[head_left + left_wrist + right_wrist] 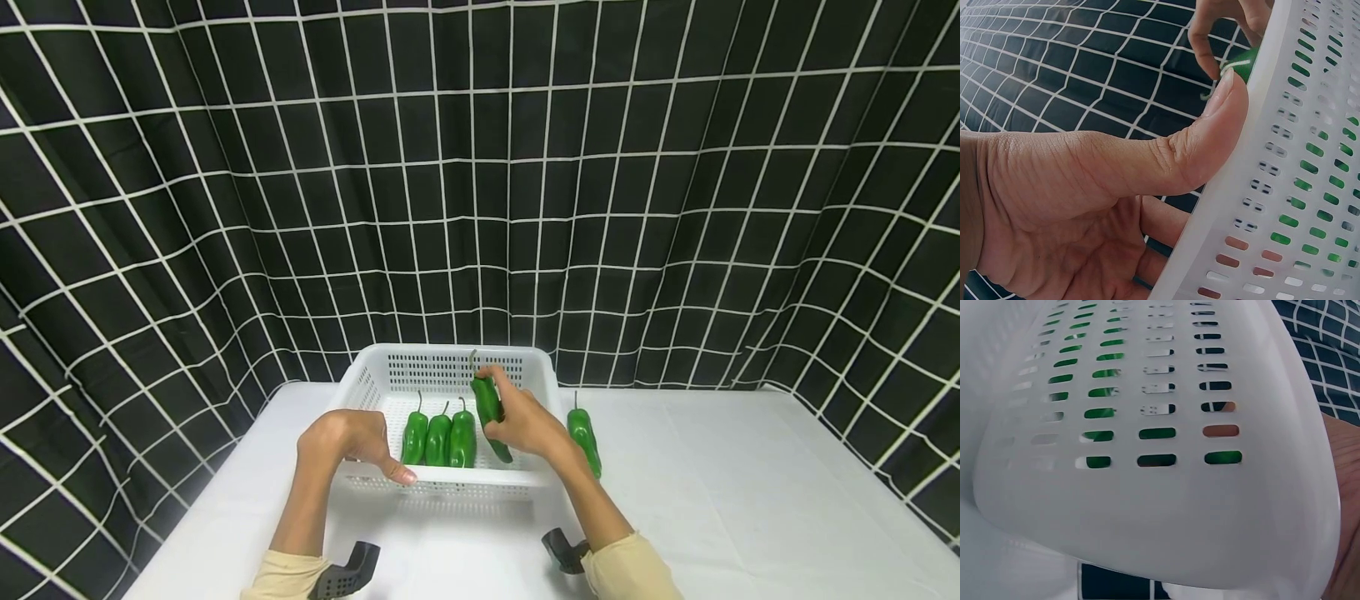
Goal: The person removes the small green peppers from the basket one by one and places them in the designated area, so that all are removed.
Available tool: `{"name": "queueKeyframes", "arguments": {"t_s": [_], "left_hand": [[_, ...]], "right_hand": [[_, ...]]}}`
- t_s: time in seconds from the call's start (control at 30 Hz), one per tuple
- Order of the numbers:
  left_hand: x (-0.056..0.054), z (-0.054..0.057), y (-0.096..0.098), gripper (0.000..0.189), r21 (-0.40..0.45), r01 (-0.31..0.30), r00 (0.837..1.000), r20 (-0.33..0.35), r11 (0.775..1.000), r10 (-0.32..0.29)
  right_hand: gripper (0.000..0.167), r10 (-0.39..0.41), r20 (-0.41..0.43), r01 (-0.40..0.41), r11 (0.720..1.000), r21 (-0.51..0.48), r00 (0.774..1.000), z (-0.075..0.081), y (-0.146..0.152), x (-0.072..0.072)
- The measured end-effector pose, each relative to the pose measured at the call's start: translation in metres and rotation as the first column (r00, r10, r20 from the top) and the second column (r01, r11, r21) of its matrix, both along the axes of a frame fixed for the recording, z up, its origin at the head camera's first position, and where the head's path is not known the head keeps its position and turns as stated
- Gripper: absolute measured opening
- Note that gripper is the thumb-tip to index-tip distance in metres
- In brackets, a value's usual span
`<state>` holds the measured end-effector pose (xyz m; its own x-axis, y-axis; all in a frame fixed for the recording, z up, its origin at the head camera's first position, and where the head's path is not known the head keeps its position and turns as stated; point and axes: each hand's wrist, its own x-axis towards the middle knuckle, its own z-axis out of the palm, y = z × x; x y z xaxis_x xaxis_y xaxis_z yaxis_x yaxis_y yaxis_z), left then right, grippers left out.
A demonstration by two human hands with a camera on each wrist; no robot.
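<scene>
My right hand [525, 421] pinches a green pepper [487, 400] between thumb and fingers, holding it tilted over the right part of a white plastic basket [480, 477]. To its left, three green peppers [462, 437] lie side by side in the basket, stems toward the back. At the basket's near left corner my left hand [352, 437] grips the rim. The left wrist view shows the left thumb [1204, 140] on the rim and fingers behind the slotted wall [1254, 187]. In the right wrist view the basket wall [1147, 512] hides most of the right hand [1347, 487].
Another green pepper [583, 433] lies on the white tablecloth [720, 483], just right of the basket. Dark cloth with a white grid [487, 192] encloses the back and sides. Dark wrist mounts [352, 571] sit at both sleeves.
</scene>
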<state>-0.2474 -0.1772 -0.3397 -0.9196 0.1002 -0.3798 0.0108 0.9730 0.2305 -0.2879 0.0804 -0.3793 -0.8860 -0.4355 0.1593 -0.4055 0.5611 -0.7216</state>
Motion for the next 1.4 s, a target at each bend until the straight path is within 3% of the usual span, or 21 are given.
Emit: {"name": "queueKeyframes", "arguments": {"t_s": [0.53, 0.9, 1.4], "left_hand": [[0.002, 0.001, -0.002, 0.055, 0.004, -0.005, 1.000, -0.003, 1.000, 0.005], [0.001, 0.002, 0.001, 0.062, -0.014, -0.006, 1.000, -0.012, 1.000, 0.006], [0.002, 0.001, 0.000, 0.053, 0.015, -0.007, 1.000, -0.016, 1.000, 0.008]], "right_hand": [[0.091, -0.047, -0.006, 0.047, 0.999, -0.014, 0.999, 0.004, 0.004, -0.001], [0.085, -0.036, -0.032, 0.036, 0.999, 0.000, 0.999, 0.015, 0.010, 0.001], [0.084, -0.024, -0.068, 0.024, 1.000, -0.002, 0.997, 0.029, 0.019, 0.008]]}}
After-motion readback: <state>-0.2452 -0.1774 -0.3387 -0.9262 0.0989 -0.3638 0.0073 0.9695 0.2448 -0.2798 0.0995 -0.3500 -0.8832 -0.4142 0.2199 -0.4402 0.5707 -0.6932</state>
